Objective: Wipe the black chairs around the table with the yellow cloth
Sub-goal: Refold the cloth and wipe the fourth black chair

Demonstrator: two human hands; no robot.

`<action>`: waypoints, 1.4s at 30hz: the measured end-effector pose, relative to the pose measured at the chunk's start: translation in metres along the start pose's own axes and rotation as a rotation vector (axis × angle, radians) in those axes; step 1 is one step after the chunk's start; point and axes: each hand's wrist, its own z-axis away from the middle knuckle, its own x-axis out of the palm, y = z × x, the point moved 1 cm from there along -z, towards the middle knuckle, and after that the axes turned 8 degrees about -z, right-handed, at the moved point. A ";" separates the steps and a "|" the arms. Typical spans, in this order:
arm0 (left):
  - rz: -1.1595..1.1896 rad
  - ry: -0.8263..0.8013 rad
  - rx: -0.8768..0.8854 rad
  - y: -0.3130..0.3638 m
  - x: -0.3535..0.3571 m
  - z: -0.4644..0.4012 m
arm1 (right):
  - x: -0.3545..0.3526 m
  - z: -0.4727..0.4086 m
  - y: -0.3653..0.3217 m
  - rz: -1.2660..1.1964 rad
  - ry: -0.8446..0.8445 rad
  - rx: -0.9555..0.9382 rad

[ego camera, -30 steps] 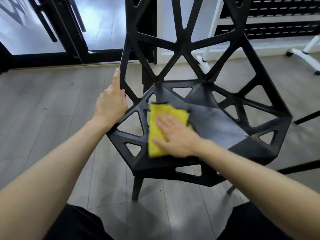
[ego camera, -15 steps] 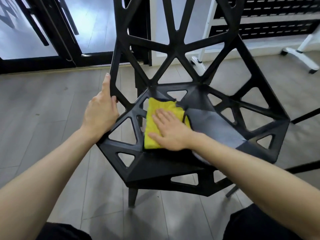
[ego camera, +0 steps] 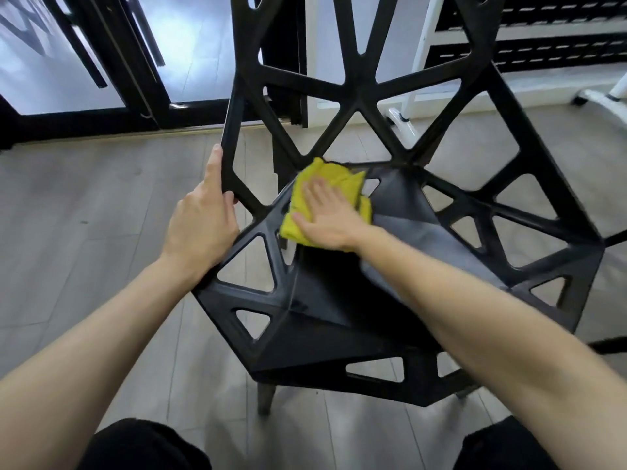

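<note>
Kneeling or crouching close, going by two dark-clothed knees (ego camera: pixel 142 446) at the bottom edge, one person works on one black plastic chair with triangular cut-outs (ego camera: pixel 325 334) standing on grey wood-look plank floor (ego camera: pixel 84 212). Two bare forearms reach in. Left hand (ego camera: pixel 202 225) grips the chair's left edge strut where seat meets backrest, fingers wrapped behind the bar, thumb straight up along it. Right hand (ego camera: pixel 327 218) lies flat, fingers spread and nearly straight, pressing down on one crumpled yellow cloth (ego camera: pixel 325 184); not pinching it. Cloth sits at the back-left of the seat, right at the base of the backrest, partly bunched under the palm, edges sticking out above and left of the fingers. Hand and cloth slightly motion-blurred. One chair front leg (ego camera: pixel 265 398) visible below the seat. Behind chair: black-framed glass doors (ego camera: pixel 142 62) far left, white metal frame with a footed base (ego camera: pixel 407 106) far right, black slatted panel (ego camera: pixel 556 39) behind that.
</note>
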 end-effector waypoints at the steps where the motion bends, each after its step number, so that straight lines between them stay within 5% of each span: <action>1: -0.002 0.002 -0.002 0.001 -0.001 0.001 | 0.005 -0.003 -0.019 -0.039 0.007 -0.055; 4: -0.016 0.007 -0.002 0.001 -0.002 0.002 | -0.002 0.003 0.000 -0.051 0.038 -0.097; 10: 0.004 -0.002 -0.013 0.002 -0.003 0.002 | -0.052 0.045 0.148 0.207 0.159 0.190; 17: 0.001 0.022 -0.013 0.002 -0.002 0.002 | -0.003 -0.027 -0.016 -0.008 0.090 -0.102; 20: -0.022 0.019 -0.006 -0.001 -0.002 0.000 | -0.006 -0.023 0.019 0.028 0.086 -0.168; 24: -0.035 0.022 -0.019 0.000 -0.001 0.000 | -0.043 0.005 0.108 0.145 0.114 0.032; 27: -0.030 0.006 -0.031 0.001 -0.002 -0.002 | -0.027 0.036 0.073 0.168 0.065 0.059; 32: -0.012 -0.001 -0.039 0.000 0.000 0.000 | 0.017 0.154 -0.010 0.094 -0.119 -0.300; 38: 0.019 0.011 -0.027 -0.002 0.003 -0.001 | -0.005 -0.015 0.001 0.081 0.061 0.060; 42: 0.025 0.005 -0.025 -0.002 0.000 -0.004 | 0.007 0.014 -0.016 0.051 0.045 0.007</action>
